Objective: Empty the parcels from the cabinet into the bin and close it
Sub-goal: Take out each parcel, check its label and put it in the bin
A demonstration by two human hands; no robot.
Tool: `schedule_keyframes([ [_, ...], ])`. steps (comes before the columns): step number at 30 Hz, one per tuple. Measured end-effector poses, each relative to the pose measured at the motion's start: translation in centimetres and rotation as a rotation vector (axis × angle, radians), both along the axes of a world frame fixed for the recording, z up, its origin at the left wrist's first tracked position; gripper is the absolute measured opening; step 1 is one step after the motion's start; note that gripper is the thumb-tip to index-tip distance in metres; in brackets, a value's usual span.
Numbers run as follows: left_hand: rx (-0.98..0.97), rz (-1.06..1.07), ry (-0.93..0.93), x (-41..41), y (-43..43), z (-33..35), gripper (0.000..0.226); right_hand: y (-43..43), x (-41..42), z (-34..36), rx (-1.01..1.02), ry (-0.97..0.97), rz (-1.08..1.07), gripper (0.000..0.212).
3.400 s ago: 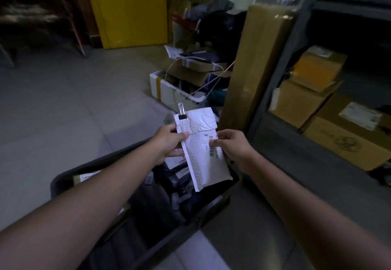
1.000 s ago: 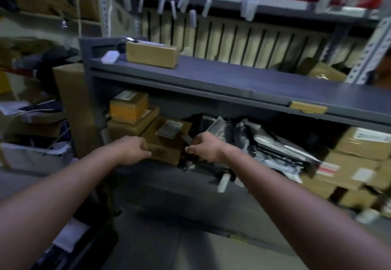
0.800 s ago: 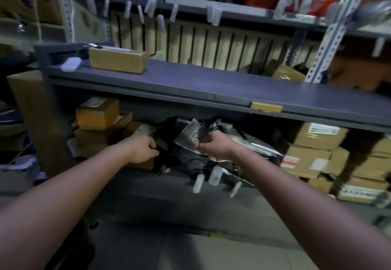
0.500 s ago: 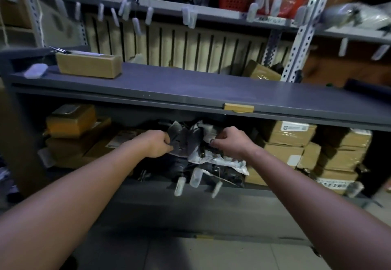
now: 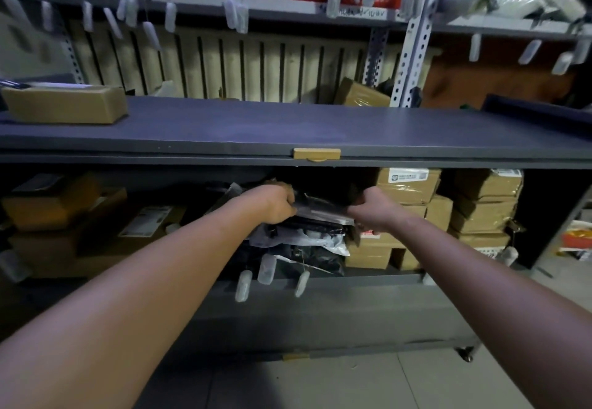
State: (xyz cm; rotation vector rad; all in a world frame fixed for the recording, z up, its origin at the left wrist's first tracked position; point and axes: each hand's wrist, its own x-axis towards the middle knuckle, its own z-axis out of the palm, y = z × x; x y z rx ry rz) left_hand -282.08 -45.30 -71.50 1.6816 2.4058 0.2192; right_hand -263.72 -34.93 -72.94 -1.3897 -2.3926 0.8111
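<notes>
Inside the grey cabinet (image 5: 320,312), your left hand (image 5: 277,205) and right hand (image 5: 376,210) curl their fingers round the ends of a plastic-wrapped parcel (image 5: 320,211) (flat, long axis left-to-right) atop the bagged pile (image 5: 307,242).

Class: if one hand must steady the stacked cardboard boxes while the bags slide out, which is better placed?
Right, probably. The right hand grips the bag bundle right beside the boxes; the left hand holds its far end.
</notes>
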Motion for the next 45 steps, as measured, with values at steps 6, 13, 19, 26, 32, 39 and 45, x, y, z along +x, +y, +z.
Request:
schedule_keyframes([
  [6,-0.009,-0.038,0.058,1.1,2.3,-0.8,0.038,0.5,1.1,-1.1,-0.014,-0.043,-0.022,0.013],
  [13,0.052,-0.067,0.058,1.5,3.5,-2.0,0.036,0.6,1.4,-2.3,-0.005,-0.014,-0.035,0.015],
  [19,0.036,-0.08,0.093,2.7,4.3,-2.1,0.03,0.7,1.0,-2.5,-0.01,-0.013,-0.041,0.014],
  [26,0.031,-0.035,0.127,1.7,3.6,-1.9,0.027,-0.3,0.9,-2.9,-0.091,0.012,-0.044,0.018],
  [32,0.202,-0.101,0.138,0.4,-0.9,-2.5,0.027,-0.9,-0.4,-3.3,-0.217,0.255,-0.145,0.024],
  [39,0.353,-0.024,-0.19,-1.8,-5.5,-4.5,0.014,-2.9,-3.2,-4.4,-0.338,0.611,-0.248,0.009],
  [45,0.431,0.29,-0.946,-2.4,-9.8,-4.9,0.009,-6.4,-4.5,-4.8,-0.504,0.855,-0.152,0.022],
])
